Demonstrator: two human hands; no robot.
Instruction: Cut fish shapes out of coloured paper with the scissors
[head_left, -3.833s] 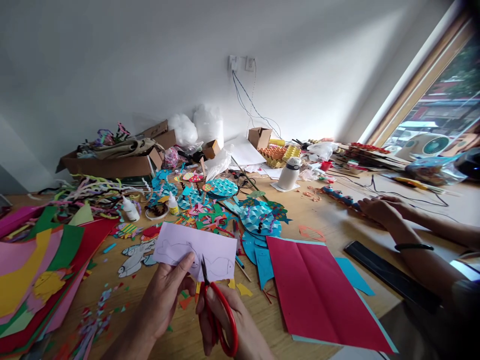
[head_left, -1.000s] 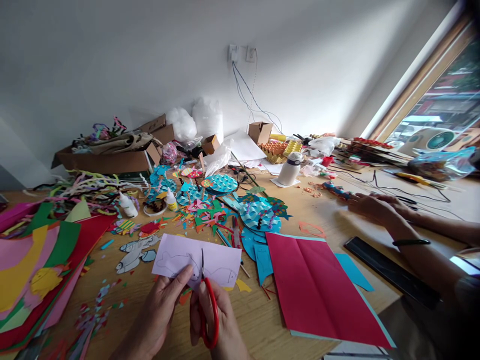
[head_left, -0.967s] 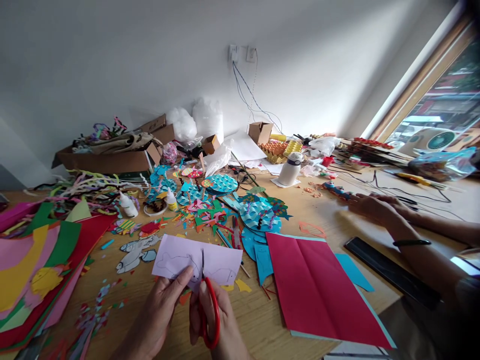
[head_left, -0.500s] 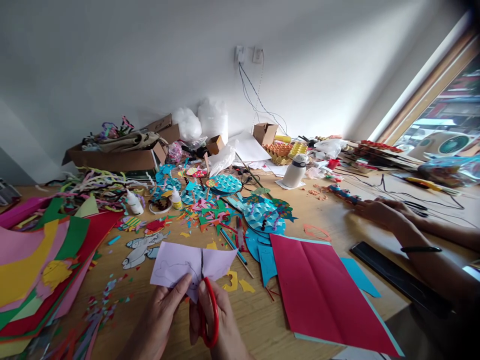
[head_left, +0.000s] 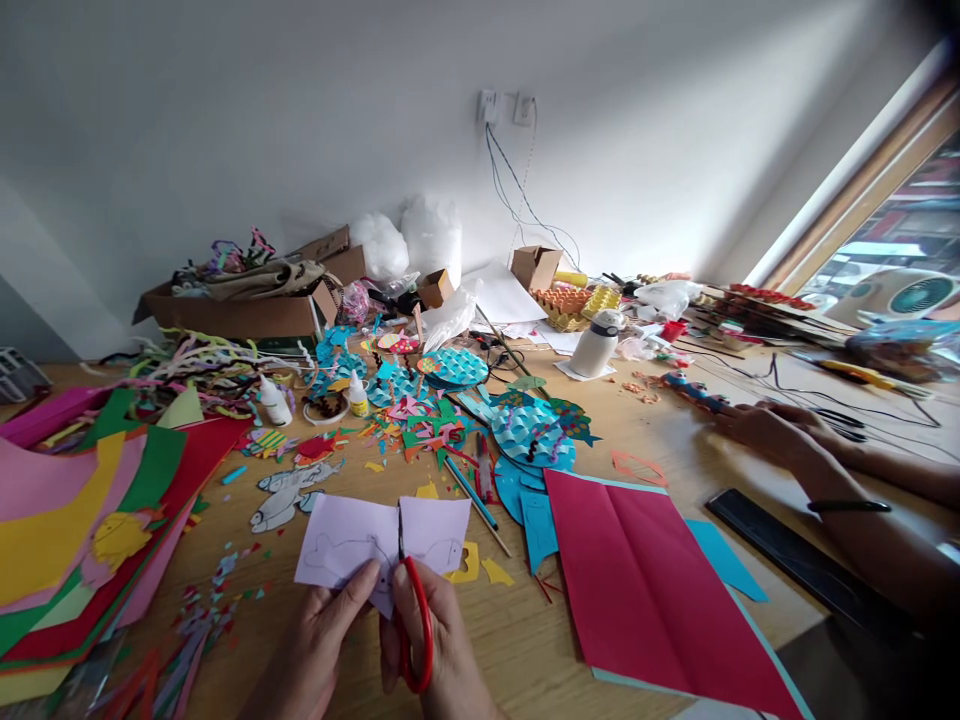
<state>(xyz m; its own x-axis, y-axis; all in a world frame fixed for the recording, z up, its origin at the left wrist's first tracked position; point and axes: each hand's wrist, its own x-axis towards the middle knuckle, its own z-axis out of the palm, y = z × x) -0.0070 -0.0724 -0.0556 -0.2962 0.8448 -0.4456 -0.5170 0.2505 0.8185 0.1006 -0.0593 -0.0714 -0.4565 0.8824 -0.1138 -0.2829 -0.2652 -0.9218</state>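
Note:
A sheet of lilac paper [head_left: 337,530] with outlines drawn in dark line is pinched in my left hand [head_left: 330,625], thumb on top. My right hand [head_left: 439,635] grips red-handled scissors [head_left: 426,640], whose dark blades sit in a slit that runs down from the paper's top edge. The part of the paper right of the slit leans away from the left part. Beyond the paper lie yellow paper scraps [head_left: 469,562], a blue pencil [head_left: 472,495] and grey paper fish cut-outs [head_left: 289,495].
Stacked coloured paper [head_left: 157,470] lies left; a folded red sheet [head_left: 645,590] lies right. Glue bottles [head_left: 274,402], blue paper crafts [head_left: 529,430] and a white flask [head_left: 598,345] stand farther back. Another person's hands [head_left: 772,430] work at the right, near a long black object [head_left: 795,550].
The slit at the paper's top has spread into a wider gap, and the right part has tilted away. The view has shifted slightly; both hands keep their hold.

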